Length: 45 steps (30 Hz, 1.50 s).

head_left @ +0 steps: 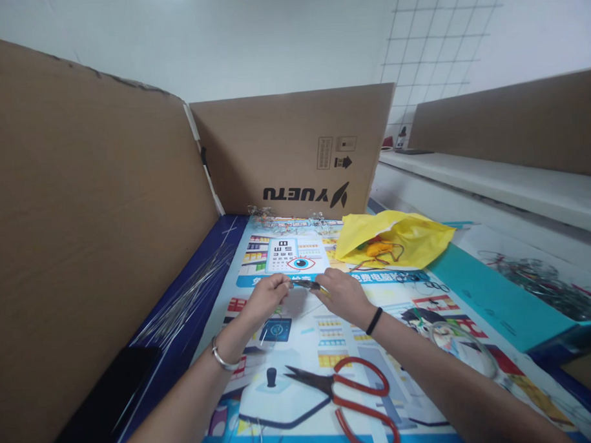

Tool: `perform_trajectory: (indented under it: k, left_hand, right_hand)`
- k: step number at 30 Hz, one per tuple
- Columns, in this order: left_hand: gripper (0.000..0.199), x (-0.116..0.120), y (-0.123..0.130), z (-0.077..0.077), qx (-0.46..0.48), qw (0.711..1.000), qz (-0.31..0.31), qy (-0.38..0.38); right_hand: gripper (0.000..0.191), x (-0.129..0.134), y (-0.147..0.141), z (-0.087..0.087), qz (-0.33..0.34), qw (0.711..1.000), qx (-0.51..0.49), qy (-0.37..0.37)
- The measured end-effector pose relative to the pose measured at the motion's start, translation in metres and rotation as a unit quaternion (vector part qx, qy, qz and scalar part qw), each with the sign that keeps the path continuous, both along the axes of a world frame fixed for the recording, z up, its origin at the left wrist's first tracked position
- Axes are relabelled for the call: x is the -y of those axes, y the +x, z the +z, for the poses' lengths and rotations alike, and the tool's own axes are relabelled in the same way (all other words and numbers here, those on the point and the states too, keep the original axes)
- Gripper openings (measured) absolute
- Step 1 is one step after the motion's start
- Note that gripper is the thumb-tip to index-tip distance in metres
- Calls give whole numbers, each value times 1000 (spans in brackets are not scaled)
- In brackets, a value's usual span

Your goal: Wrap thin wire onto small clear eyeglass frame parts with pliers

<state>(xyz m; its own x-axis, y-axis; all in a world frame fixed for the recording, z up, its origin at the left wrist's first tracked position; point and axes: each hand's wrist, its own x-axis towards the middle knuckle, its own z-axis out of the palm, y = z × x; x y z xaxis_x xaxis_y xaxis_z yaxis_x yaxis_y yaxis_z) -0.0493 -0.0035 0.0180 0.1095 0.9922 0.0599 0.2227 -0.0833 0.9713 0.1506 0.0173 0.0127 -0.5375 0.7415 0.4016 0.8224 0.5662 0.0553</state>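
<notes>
My right hand [344,296] is closed around the handles of small pliers [305,284], whose dark jaws point left. At the tip of those jaws, my left hand [270,296] pinches something small. A thin wire [266,339] seems to hang in a loop below the left fingers, though it is faint against the printed sheet. Red-handled scissors [337,388] lie between my forearms, blades partly apart and pointing left.
Long straight wires [186,293] lie along the left beside a black phone-like slab [108,396]. A yellow bag [397,237] with orange thread lies back right, near a turquoise box [501,292] and tangled wires [550,284]. Cardboard panels [293,144] stand behind and left. A clear dish [462,348] sits by my right forearm.
</notes>
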Motion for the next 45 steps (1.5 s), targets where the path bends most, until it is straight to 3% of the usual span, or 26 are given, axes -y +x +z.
perform_trajectory:
  k: [6, 18, 31, 40, 45]
  left_hand:
    - [13, 1, -3, 2, -9, 998, -55, 13]
    - [14, 7, -2, 7, 50, 993, -104, -27]
    - [16, 10, 2, 12, 83, 993, -77, -37]
    - [16, 9, 3, 9, 91, 992, -77, -45]
    - [22, 10, 4, 15, 76, 995, -59, -7]
  right_hand:
    - [19, -7, 5, 1, 43, 997, 15, 65]
    - [13, -10, 10, 9, 80, 983, 40, 162]
    - [24, -6, 6, 8, 59, 994, 46, 78]
    - [19, -3, 4, 5, 40, 996, 53, 53]
    - [16, 2, 2, 8, 1, 1000, 0, -3]
